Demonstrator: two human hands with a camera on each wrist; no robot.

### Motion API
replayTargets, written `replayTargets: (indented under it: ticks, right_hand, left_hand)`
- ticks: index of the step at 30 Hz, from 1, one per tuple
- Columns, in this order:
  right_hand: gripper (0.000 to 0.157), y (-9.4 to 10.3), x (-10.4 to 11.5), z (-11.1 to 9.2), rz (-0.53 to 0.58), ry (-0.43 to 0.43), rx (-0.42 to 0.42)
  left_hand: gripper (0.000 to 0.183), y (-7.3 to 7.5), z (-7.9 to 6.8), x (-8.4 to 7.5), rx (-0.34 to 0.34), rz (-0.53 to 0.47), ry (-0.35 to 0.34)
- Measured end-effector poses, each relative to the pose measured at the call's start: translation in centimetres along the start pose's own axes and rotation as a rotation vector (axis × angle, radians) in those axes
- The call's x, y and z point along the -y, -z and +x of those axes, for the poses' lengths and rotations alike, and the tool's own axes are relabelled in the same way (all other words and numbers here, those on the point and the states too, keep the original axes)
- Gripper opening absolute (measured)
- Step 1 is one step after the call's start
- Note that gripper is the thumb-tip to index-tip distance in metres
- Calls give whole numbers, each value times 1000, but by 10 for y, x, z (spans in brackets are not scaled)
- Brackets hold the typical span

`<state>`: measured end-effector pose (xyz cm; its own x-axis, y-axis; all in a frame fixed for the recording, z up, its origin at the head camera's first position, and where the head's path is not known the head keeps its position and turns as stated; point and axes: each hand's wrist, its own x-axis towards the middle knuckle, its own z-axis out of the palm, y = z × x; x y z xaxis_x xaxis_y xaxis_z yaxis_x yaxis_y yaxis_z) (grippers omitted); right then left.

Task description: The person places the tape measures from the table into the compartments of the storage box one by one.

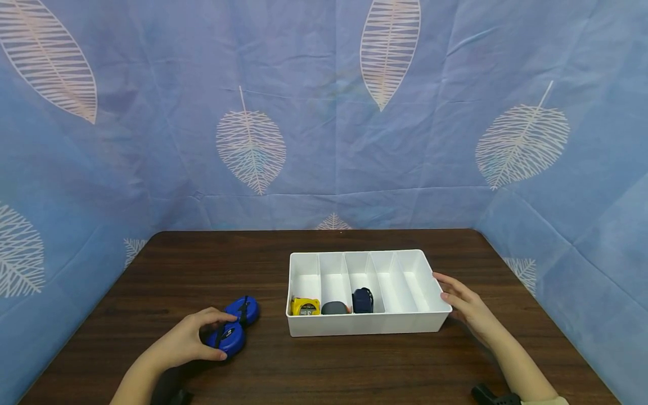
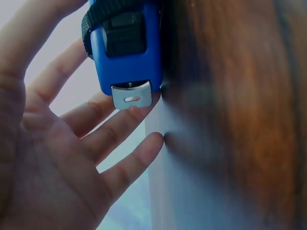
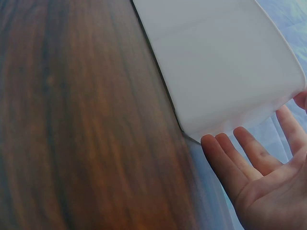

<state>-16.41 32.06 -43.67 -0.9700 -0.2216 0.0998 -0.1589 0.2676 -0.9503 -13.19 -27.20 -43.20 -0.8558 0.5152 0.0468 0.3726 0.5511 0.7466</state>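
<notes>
Two blue tape measures lie side by side on the dark wooden table [image 1: 202, 264], left of a white divided tray [image 1: 364, 326]. My left hand [image 1: 225, 337] arches over the nearer blue tape measure [image 1: 235, 340], thumb on its near side and fingers over its far side. In the left wrist view its blue case [image 2: 127, 48] and metal hook sit against my fingers [image 2: 120, 124]. The other blue tape measure [image 1: 244, 309] touches it behind. My right hand [image 1: 455, 298] rests with straight fingers [image 3: 230, 153] against the tray's right wall [image 3: 216, 62].
In the tray, a yellow tape measure [image 1: 305, 306], a grey one [image 1: 334, 307] and a dark blue one [image 1: 363, 300] each fill one of the three left compartments. The two right compartments hold nothing. Blue leaf-print cloth walls enclose the table on three sides.
</notes>
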Motion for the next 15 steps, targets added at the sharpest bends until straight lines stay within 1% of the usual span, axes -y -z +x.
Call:
replayTargets:
  ticks: [8,15]
  right_hand:
    - [50,0,1,0,1,3,1]
    - [51,0,1,0,-5,-6,-2]
  left_hand:
    - [63,2,-1,0,72,-83,13]
    - [65,3,-2,2,96,-110,13]
